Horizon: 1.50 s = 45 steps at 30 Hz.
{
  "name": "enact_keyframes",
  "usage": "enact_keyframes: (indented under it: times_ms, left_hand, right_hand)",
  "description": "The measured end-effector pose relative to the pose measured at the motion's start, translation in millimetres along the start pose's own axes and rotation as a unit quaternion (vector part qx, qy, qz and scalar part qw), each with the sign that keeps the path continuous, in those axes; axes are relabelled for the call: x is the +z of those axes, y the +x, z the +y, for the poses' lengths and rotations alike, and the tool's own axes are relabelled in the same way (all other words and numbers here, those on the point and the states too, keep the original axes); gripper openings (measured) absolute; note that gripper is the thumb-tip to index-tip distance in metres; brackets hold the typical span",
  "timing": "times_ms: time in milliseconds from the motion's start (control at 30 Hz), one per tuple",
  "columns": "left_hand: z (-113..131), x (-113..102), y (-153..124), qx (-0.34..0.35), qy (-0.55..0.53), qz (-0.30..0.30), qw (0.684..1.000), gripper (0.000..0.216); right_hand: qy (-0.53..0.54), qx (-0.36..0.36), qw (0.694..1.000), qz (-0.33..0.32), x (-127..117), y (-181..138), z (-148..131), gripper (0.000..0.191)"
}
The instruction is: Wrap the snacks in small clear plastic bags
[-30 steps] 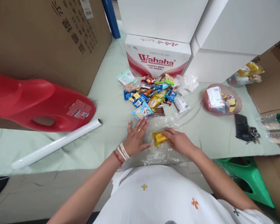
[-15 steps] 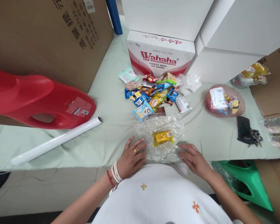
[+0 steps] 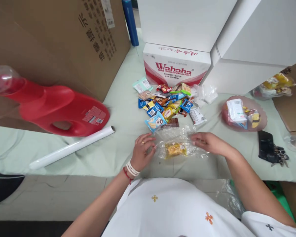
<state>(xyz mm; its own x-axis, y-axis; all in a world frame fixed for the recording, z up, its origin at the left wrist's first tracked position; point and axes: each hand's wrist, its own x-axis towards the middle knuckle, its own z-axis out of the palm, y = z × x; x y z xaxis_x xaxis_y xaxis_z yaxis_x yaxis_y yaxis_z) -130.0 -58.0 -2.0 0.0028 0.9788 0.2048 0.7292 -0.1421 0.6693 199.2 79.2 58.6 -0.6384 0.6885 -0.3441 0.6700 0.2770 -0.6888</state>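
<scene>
A yellow snack packet (image 3: 175, 149) lies on a sheet of clear plastic wrap (image 3: 180, 135) on the pale green cloth. The wrap's near edge is folded up over the packet. My left hand (image 3: 142, 152) pinches the wrap's left edge, fingers closed on it. My right hand (image 3: 206, 142) grips the wrap's right edge the same way. Just beyond lies a pile of several small wrapped snacks (image 3: 166, 103).
A red detergent jug (image 3: 59, 110) and a white roll (image 3: 71, 148) lie at the left. Cardboard box (image 3: 51, 42), Wahaha carton (image 3: 176, 65) and white boxes (image 3: 249, 42) stand behind. A pink plate (image 3: 260, 113) with snacks, a phone and keys (image 3: 270, 149) sit at the right.
Both hands went from the table's near edge to the wrap's sides and closed on it. The wrap, flat before, now covers the yellow packet from the near side.
</scene>
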Motion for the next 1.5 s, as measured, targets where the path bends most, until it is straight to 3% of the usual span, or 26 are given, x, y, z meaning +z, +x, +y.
enact_keyframes:
  times_ms: [100, 200, 433, 567, 733, 867, 1000, 1133, 1233, 1333, 1500]
  left_hand:
    - [4, -6, -7, 0.002, 0.022, 0.006, 1.0, 0.013]
    - [6, -11, -9, -0.004, 0.011, 0.003, 1.0, 0.014]
    - [12, -22, -13, 0.028, -0.008, -0.099, 0.995, 0.015]
    - [9, -17, -16, -0.017, 0.007, -0.139, 0.99, 0.019]
    - [3, -10, -21, -0.009, 0.049, -0.164, 0.985, 0.017]
    - [-1, -13, -26, 0.014, 0.042, -0.139, 0.989, 0.014]
    - [-8, -11, -29, -0.007, 0.048, -0.072, 0.996, 0.015]
    - [-17, -3, -28, -0.048, 0.062, 0.012, 0.997, 0.018]
    - [-21, 2, -24, -0.06, 0.076, 0.05, 0.994, 0.019]
    - [-23, 7, -19, -0.068, 0.091, 0.067, 0.991, 0.019]
    - [-23, 6, -13, -0.078, 0.1, 0.096, 0.987, 0.007]
  right_hand:
    - [-0.018, -0.021, 0.997, 0.066, -5, 8, -16, 0.036]
    - [-0.005, -0.045, 0.995, 0.088, 4, 14, -31, 0.034]
    - [0.051, -0.145, 0.988, -0.004, 32, 30, -66, 0.033]
    - [0.005, -0.214, 0.977, 0.007, 35, 54, -86, 0.029]
    - [-0.105, -0.261, 0.955, -0.09, 58, 80, -97, 0.03]
    - [-0.099, -0.267, 0.956, -0.073, 73, 90, -97, 0.035]
    - [-0.088, -0.261, 0.961, -0.021, 65, 86, -99, 0.033]
    - [-0.075, -0.269, 0.959, 0.039, 51, 52, -107, 0.025]
    - [-0.081, -0.297, 0.949, 0.068, 54, 19, -106, 0.016]
    - [-0.123, -0.31, 0.94, 0.067, 69, -2, -92, 0.018]
    - [-0.171, -0.258, 0.946, 0.099, 95, -5, -56, 0.036]
